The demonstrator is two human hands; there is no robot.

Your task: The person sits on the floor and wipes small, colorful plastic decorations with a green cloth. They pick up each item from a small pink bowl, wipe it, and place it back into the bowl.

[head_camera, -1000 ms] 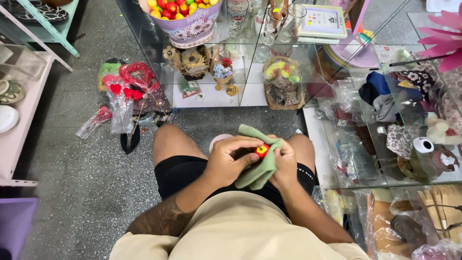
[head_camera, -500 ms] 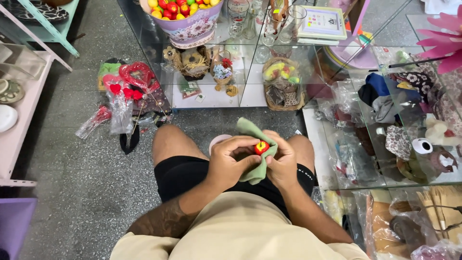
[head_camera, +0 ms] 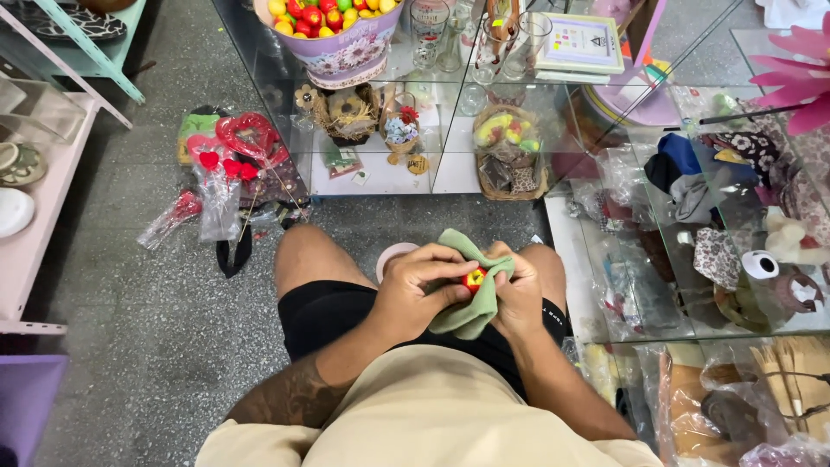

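Fruit [head_camera: 473, 278], small and red-yellow, is pinched between both hands over the lap, wrapped by cloth [head_camera: 471, 311]; left hand [head_camera: 424, 290] and right hand [head_camera: 516, 294] are equally near.

Left hand [head_camera: 421, 290], right hand [head_camera: 517, 290] curled together above lap, fingers pinching.

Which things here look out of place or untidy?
The red heart decorations and clear plastic bags lie loose on the floor beside the glass shelves, not stored. Nothing looks spilled or broken. Both hands, left and right, hold a green cloth.
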